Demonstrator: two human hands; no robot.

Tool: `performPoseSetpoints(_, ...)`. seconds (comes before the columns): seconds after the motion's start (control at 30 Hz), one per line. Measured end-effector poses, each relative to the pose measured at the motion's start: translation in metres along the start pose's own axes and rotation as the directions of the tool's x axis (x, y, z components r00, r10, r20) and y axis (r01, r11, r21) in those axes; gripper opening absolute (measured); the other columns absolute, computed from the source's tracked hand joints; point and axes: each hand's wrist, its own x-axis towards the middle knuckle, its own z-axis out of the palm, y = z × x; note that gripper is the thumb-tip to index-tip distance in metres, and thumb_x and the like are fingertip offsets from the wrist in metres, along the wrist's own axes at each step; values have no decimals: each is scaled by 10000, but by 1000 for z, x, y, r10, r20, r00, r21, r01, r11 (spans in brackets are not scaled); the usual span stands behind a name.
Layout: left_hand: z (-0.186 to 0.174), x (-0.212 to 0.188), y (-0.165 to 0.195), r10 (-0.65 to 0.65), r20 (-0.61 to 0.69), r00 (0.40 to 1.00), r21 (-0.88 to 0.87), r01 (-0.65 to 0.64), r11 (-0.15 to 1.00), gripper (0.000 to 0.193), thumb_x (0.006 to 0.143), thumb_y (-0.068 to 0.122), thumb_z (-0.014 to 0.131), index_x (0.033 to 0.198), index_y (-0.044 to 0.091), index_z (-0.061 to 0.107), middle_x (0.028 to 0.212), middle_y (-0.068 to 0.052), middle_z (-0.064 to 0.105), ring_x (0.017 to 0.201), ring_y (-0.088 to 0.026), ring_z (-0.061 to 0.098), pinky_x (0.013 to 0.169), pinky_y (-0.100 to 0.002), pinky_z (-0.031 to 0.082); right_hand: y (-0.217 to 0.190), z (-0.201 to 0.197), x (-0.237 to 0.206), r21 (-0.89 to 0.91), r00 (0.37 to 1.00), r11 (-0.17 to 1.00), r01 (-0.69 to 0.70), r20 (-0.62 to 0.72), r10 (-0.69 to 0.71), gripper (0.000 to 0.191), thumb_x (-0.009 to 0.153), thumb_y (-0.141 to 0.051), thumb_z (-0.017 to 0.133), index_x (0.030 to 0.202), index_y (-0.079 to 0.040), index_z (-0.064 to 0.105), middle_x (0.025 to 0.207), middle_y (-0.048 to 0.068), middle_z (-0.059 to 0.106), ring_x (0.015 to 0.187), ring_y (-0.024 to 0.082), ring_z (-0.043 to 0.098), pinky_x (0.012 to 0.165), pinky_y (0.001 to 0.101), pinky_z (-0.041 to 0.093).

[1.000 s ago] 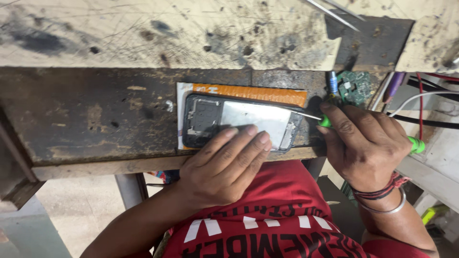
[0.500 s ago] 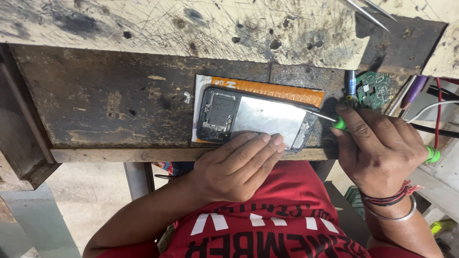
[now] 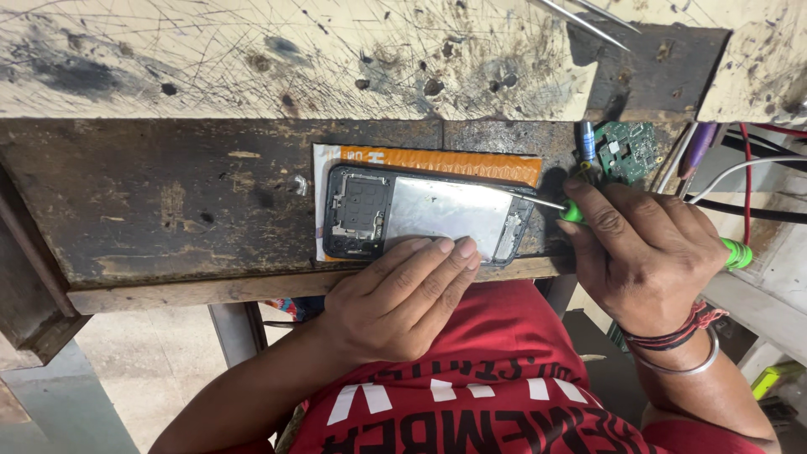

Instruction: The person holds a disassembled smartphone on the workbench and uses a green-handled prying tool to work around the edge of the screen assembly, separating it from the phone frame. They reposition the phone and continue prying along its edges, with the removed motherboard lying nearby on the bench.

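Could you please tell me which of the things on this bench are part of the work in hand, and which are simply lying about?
In use:
- opened black phone with bare metal back plate, steadied by left hand
- green-handled screwdriver in right hand, tip at the phone's end
- orange-and-white card under the phone

Lying about:
- green circuit board
- metal tweezers
- red, white and black cables

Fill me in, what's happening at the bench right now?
A person is working on an opened phone lying on an orange card near the bench edge. The left hand presses on its near edge, fingers flat. The right hand holds a green screwdriver, tip at the phone's right end.
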Motion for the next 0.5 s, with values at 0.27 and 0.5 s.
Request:
performPoseSetpoints(0.27,0,1,0,-8,0,1000,-8,8,1000,174,1059,126,741,1209,62,800,1294,-26,729,1248,-173,610,1063,-295,573,-2,1,1,-1,1000,1000,-6,-4,6,353,892,-190,878,1226,-144,772,1005,60,697,805,239,639,710,361,486)
performPoseSetpoints(0.5,2,-1,2,-15,-4,1000,-4,15,1000,180,1050,145,744,1206,73,799,1289,-18,734,1248,-163,618,1054,-292,574,-1,-2,2,-2,1000,1000,-6,-6,6,365,841,-193,892,1180,-125,774,974,74,700,773,245,638,682,363,486)
